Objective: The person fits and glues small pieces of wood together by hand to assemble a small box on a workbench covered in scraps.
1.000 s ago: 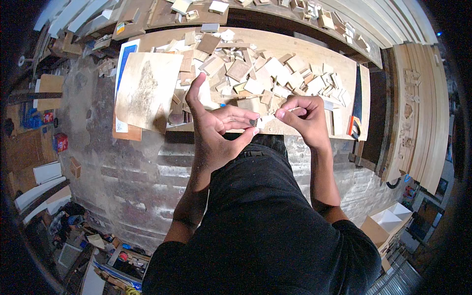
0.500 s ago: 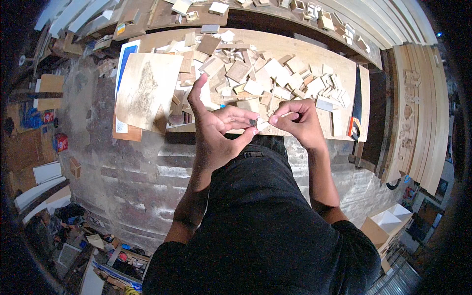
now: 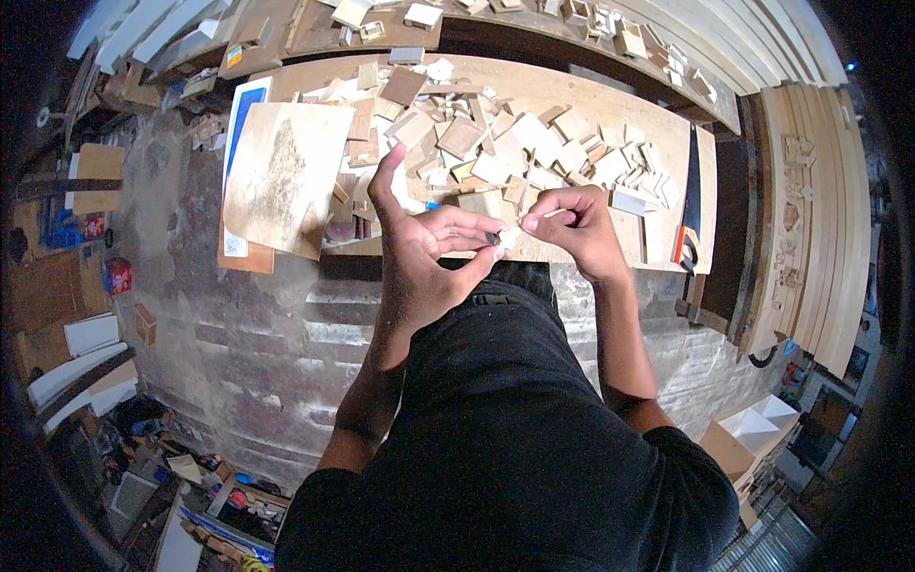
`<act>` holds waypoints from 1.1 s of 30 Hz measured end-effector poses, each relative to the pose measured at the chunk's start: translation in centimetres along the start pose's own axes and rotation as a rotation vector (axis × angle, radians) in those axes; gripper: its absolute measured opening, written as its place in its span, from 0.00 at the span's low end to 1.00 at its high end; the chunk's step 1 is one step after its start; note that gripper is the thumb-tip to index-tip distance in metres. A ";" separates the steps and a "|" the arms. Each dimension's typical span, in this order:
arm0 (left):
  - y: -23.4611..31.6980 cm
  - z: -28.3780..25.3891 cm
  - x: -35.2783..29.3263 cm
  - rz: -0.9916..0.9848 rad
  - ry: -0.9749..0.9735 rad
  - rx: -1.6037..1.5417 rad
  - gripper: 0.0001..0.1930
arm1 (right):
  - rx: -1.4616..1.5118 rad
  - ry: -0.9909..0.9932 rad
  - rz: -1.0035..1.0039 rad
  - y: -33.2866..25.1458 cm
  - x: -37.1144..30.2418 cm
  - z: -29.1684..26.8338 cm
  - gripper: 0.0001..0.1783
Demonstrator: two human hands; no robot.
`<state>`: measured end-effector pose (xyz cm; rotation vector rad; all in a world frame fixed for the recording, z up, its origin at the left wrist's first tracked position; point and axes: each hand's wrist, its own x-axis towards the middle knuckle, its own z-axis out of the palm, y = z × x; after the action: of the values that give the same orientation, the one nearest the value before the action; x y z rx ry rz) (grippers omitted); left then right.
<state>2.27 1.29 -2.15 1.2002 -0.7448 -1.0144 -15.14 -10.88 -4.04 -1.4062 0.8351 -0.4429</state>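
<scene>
Over the near edge of the workbench (image 3: 620, 110), the left hand (image 3: 419, 253) pinches a small dark piece (image 3: 493, 237) and the right hand (image 3: 581, 229), just beside it, grips what may be a wood sliver (image 3: 521, 222), so light, steady pressure should serve best.

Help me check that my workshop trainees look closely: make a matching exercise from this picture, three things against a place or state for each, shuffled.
1. Handsaw
2. Stained wooden sheet
3. Left hand

A. Holding a small dark piece
B. At the right end of the table, orange showing on its handle
C. At the left end of the table, partly over a blue-and-white panel

Pairs: 1-B, 2-C, 3-A
</scene>
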 end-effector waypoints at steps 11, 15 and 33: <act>-0.7 -2.2 -0.9 0.001 0.044 0.105 0.56 | -0.524 -0.010 -0.008 13.9 7.9 3.3 0.10; -0.7 -2.6 -1.2 0.003 0.054 0.090 0.56 | -0.849 -0.101 -0.038 16.9 8.6 7.0 0.12; -0.6 -3.0 -1.3 -0.084 0.111 0.022 0.54 | -1.124 -0.313 -0.287 17.6 7.9 9.6 0.20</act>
<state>4.30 3.66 -3.33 1.3054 -0.6247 -1.0019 -6.51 -7.37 -23.47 -2.5709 0.6196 0.0978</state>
